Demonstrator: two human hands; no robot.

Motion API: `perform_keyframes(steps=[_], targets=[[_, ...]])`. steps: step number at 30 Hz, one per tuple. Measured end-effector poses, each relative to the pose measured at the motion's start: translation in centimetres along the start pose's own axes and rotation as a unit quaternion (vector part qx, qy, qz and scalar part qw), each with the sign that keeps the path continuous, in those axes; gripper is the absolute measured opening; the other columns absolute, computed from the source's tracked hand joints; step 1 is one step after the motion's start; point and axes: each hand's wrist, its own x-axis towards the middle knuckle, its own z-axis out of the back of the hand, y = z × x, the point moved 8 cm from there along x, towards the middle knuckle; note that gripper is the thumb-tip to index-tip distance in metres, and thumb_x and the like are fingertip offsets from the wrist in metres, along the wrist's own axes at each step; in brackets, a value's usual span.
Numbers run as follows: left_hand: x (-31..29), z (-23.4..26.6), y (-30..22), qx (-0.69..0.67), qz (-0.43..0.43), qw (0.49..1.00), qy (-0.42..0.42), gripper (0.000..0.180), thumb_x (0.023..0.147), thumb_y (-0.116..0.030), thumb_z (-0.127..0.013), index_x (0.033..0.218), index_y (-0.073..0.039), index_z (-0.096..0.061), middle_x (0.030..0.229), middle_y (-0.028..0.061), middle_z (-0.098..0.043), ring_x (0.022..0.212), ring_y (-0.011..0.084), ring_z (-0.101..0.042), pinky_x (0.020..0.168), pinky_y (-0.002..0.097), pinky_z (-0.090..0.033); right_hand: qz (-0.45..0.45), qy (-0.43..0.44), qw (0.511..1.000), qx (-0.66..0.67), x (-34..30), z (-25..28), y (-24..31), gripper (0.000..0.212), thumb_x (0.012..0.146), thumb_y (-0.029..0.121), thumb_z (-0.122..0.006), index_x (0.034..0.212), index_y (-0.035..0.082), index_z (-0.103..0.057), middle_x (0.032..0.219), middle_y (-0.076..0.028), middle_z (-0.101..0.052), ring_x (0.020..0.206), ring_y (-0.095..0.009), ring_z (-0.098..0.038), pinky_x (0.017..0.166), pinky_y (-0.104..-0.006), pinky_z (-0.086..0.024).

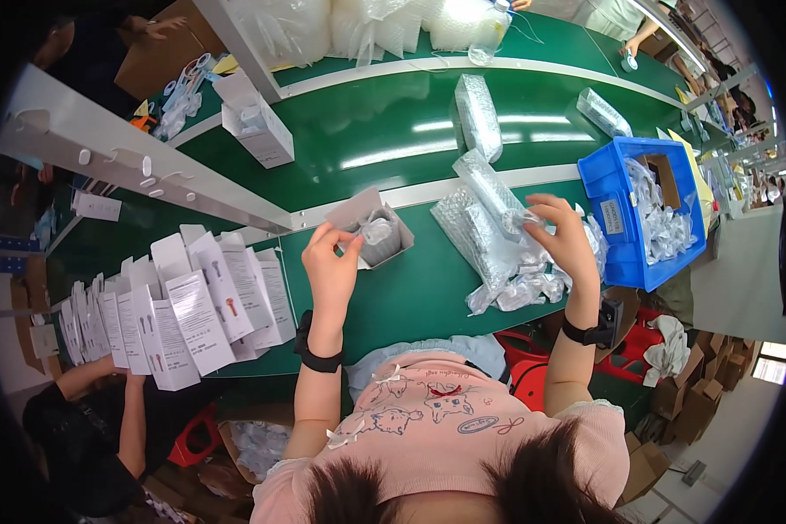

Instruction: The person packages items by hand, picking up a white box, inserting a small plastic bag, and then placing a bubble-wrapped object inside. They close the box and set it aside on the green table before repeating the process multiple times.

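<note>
The left hand (pixel 330 262) was seen raised over the green worktop (pixel 393 131), fingers pinched on the flap of a small open grey-white carton (pixel 377 234), which was held tilted just above the worktop with a clear-wrapped item visible in its mouth. The right hand (pixel 563 237) was closed around a small bubble-wrapped piece (pixel 522 220), lifted at the top of a pile of bubble-wrap pouches (pixel 498 262) that lay on the worktop between the two hands and to the right. A dark wrist strap was worn on each forearm. A blue plastic bin (pixel 616 249) filled with more clear-wrapped parts was placed just beside the right hand, at the worktop's edge. Further pouches (pixel 479 115) were laid on the far green strip, well apart from the hands. A row of white printed cartons (pixel 192 306) was stood upright to the left of the left hand, near the front edge. One white carton (pixel 255 129) was stood alone farther back on the left. Another person's arm (pixel 131 419) was seen at lower left, near the row of cartons. What exactly was inside the wrapping could not be told.
</note>
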Motion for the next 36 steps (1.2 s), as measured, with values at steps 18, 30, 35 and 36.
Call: perform_keyframes(steps=[18,30,35,36], targets=[[1.1,0.0,2.1,-0.099,0.019,0.995,-0.005,0.012,0.065,-0.003,-0.066,0.068,0.003,-0.057,0.072,0.0076,-0.055,0.050,0.0152,-0.044,0.048,0.0257,-0.035,0.422,0.039,0.905,0.037,4.4,-11.5,17.3,0.037,0.069,0.021,-0.067,0.100,0.004,-0.055,0.103,-0.012,-0.051,0.088,-0.030,-0.055,0.074,-0.0353,-0.048],[0.7,0.0,2.6,-0.105,0.012,0.994,-0.028,0.010,0.071,-0.002,-0.062,0.067,0.003,-0.054,0.069,0.0021,-0.049,0.055,0.0082,-0.041,0.047,0.0212,-0.030,-0.131,0.072,0.943,0.296,2.0,-11.0,10.7,0.049,0.064,0.020,-0.073,0.104,0.002,-0.051,0.088,-0.010,-0.055,0.078,-0.029,-0.054,0.064,-0.0326,-0.046],[0.8,-0.4,2.6,-0.077,0.036,0.996,0.016,0.012,0.069,-0.002,-0.063,0.076,0.004,-0.055,0.082,0.0097,-0.057,0.060,0.0162,-0.050,0.057,0.0241,-0.039,0.223,0.052,0.969,0.096,4.7,-12.5,16.5,0.041,0.066,0.025,-0.072,0.095,0.002,-0.057,0.084,-0.008,-0.057,0.089,-0.029,-0.051,0.076,-0.0368,-0.044],[0.6,-0.3,2.7,-0.075,0.036,0.996,0.014,0.012,0.069,-0.002,-0.063,0.076,0.004,-0.055,0.082,0.0097,-0.057,0.060,0.0162,-0.050,0.057,0.0241,-0.039,0.241,0.122,0.963,0.017,4.7,-13.9,17.0,0.040,0.066,0.028,-0.071,0.094,0.003,-0.058,0.088,-0.008,-0.057,0.093,-0.029,-0.050,0.080,-0.0388,-0.042]])
